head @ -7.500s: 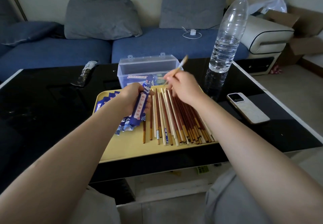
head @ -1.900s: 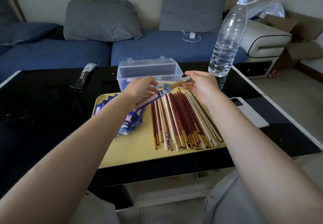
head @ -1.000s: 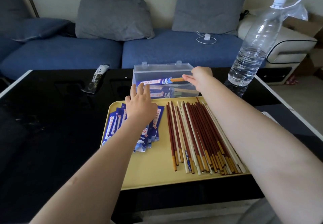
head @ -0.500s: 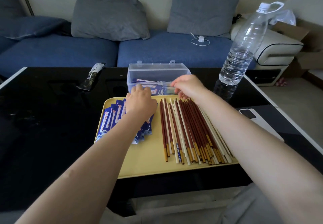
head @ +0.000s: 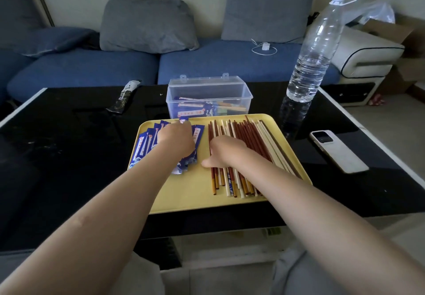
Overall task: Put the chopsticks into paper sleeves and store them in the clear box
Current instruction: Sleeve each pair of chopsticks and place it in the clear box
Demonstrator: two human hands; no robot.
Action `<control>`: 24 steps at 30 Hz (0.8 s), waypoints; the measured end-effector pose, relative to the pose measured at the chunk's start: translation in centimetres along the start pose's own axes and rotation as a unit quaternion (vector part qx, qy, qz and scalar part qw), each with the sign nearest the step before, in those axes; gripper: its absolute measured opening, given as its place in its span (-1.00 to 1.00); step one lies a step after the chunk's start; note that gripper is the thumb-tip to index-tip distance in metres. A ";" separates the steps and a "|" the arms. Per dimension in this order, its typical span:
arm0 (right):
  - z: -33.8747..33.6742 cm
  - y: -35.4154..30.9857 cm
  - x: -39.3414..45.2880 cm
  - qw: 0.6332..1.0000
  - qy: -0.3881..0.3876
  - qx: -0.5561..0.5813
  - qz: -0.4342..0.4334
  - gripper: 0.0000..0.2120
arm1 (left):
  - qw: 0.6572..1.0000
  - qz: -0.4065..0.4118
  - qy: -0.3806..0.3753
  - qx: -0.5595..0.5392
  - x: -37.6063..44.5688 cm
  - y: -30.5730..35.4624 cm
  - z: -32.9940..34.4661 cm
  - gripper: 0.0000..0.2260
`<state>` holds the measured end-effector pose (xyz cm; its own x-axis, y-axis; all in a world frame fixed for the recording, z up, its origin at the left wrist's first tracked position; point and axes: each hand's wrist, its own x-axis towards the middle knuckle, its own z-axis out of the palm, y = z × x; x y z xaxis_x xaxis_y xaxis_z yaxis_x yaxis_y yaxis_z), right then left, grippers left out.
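Observation:
A yellow tray (head: 195,195) lies on the black table (head: 69,147). Blue paper sleeves (head: 143,144) are spread on its left half and several red-brown and pale chopsticks (head: 253,137) lie on its right half. My left hand (head: 176,139) is on the sleeves with its fingers curled, and one sleeve's end pokes up past them. My right hand (head: 226,151) lies palm down on the chopsticks, fingers bent over them and thumb stretched left; a grip is hidden. Behind the tray stands the open clear box (head: 208,89) with several sleeved chopsticks inside.
A tall water bottle (head: 315,53) stands at the table's back right. A white phone (head: 338,154) lies right of the tray, and a dark packet (head: 124,97) lies at the back left. A blue sofa with grey cushions runs behind the table.
My right hand put a sleeved chopstick pair into the box, then came back down onto the loose chopsticks. My left hand settled on the sleeve pile and curled its fingers.

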<state>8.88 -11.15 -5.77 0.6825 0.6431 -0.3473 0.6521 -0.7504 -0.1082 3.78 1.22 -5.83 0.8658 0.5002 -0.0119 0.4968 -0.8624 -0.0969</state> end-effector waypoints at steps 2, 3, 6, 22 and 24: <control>0.2 -0.2 -0.3 1.000 -0.004 -0.003 0.012 -0.69 | 0.998 -0.005 0.001 -0.063 0.0 -0.5 0.1 -0.65; 0.3 -0.2 -0.5 1.000 0.002 -0.003 0.016 -0.71 | 0.996 -0.006 -0.001 -0.085 0.0 -0.7 0.1 -0.65; 0.6 -0.3 -0.9 0.999 0.037 -0.006 0.023 -0.74 | 0.992 -0.018 -0.006 -0.128 -0.1 -1.1 0.0 -0.64; -1.8 1.7 -1.4 0.969 0.119 0.214 0.038 -0.76 | 0.982 -0.047 0.071 -0.169 0.2 -1.4 -1.8 -0.82; -2.9 2.8 -1.6 0.953 0.130 0.270 0.037 -0.77 | 0.957 -0.062 0.059 -0.277 0.4 -1.2 -2.8 -0.87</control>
<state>10.54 -13.82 -2.76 0.8244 0.5493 -0.1364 0.3822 -0.7182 -0.5815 3.72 2.23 -2.88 0.7829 0.6167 0.0815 0.5225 -0.7230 0.4520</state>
